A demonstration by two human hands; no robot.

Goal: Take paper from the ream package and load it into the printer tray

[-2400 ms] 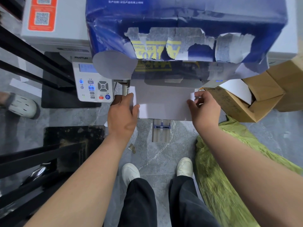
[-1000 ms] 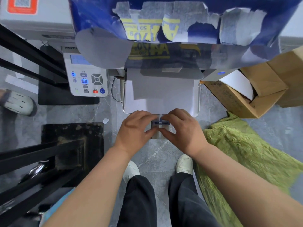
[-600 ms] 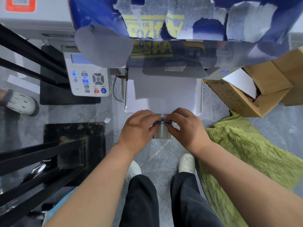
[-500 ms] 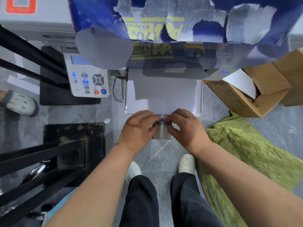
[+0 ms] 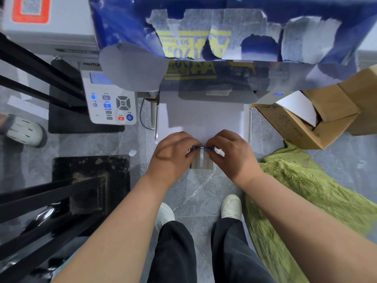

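A torn blue ream package (image 5: pixel 224 31) rests on top of the printer (image 5: pixel 110 99), overhanging its front. Below it the pulled-out printer tray (image 5: pixel 249 127) holds a flat stack of white paper (image 5: pixel 200 119). At the tray's near end a dark blue paper guide (image 5: pixel 203 148) sits on a grey extension piece (image 5: pixel 202 163). My left hand (image 5: pixel 173 154) pinches the guide from the left. My right hand (image 5: pixel 232 152) pinches it from the right. The fingertips of both hands hide the guide's ends.
The printer's control panel (image 5: pixel 111 103) is left of the tray. An open cardboard box (image 5: pixel 306 121) with white paper stands at right, above a green cloth (image 5: pixel 306 197) on the floor. Black metal bars (image 5: pixel 40 201) cross the left side. Someone's white shoe (image 5: pixel 22 131) is at far left.
Both hands left the paper stack's sides and came together on the blue guide at the tray's near end. The guide has slid toward the paper's edge.
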